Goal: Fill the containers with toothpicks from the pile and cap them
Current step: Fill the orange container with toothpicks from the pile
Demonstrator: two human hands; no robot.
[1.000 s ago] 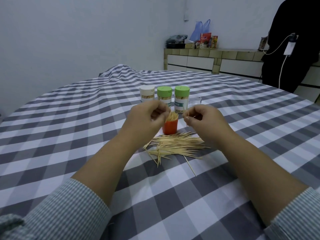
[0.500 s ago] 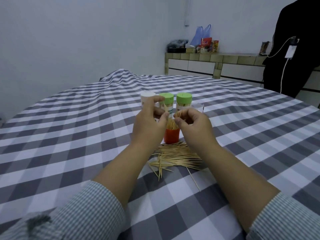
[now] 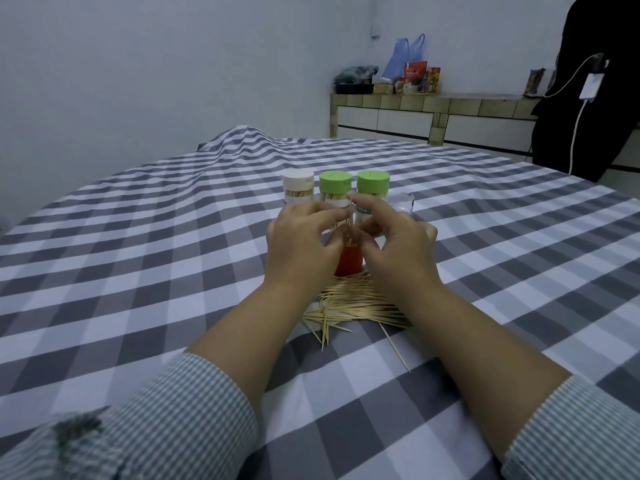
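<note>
Three capped jars (image 3: 337, 188) stand behind; left hand (image 3: 301, 244) and right hand (image 3: 398, 247) pinch thin wooden toothpicks (image 3: 349, 230) above the orange container (image 3: 349, 263); loose pile (image 3: 353, 303) on checked cloth (image 3: 138, 254).

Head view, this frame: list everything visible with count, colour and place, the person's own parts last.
orange container: 1, orange, open, between the hands, toothpicks standing in it.
toothpick pile: 1, pale wood, on the cloth just in front of the orange container.
green-capped containers: 2, green caps, side by side behind the hands.
white-capped container: 1, white, left of the green ones.
clear cap: 1, transparent, right of the green ones.
tablecloth: 1, grey and white check.
counter: 1, tiled, far right, bags and boxes on top.
left hand: fingers curled at the toothpicks.
right hand: fingers curled at the toothpicks.
</note>
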